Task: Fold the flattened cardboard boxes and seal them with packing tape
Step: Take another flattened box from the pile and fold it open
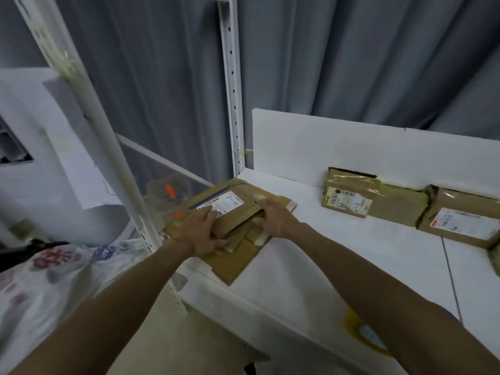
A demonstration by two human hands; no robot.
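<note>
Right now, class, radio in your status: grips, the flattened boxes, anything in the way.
Holding top flattened box: left grip, right grip. Stack beneath, unfolded. Nothing blocking; sealed boxes sit apart by back board.

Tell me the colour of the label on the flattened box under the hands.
White label with dark print on the brown flattened box; head view.

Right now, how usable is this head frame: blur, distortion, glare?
Head view: dim, bluish light; wide-angle distortion bows the shelf post; blur smears the patterned cloth; the left hand and right hand gripping the flattened boxes are readable; tape on the sealed box glints.
</note>
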